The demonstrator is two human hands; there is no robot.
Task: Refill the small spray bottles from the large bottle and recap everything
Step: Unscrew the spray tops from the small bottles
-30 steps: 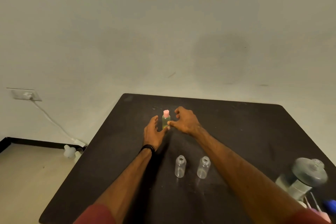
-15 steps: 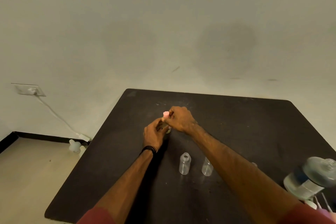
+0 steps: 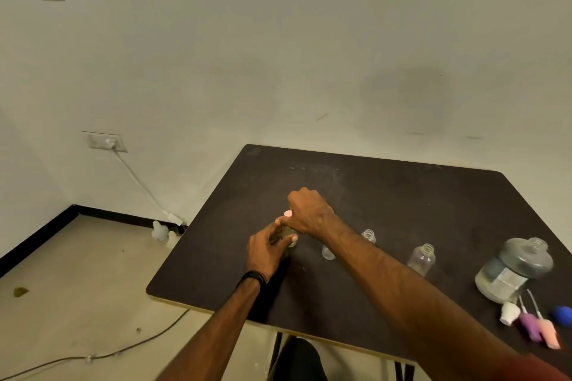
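Head view showed my left hand (image 3: pixel 266 249) gripping the small spray bottle (image 3: pixel 291 240) on the table (image 3: pixel 402 195), steadying it, I judge, while my right hand (image 3: pixel 309 210) pinched its pink cap (image 3: pixel 288 213). Large bottle (image 3: pixel 513 269) stood far right, uncapped.

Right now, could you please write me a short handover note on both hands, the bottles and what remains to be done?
Left hand grips the body of the small filled bottle, which looks greenish.
Right hand grips its pink spray cap from above; whether it is fully tight cannot be seen.
Three empty small bottles stand uncapped on the table.
Large bottle stands open at the right edge; the purple spray top, pink spray top and white cap lie before it.
Left: fill three, recap everything.
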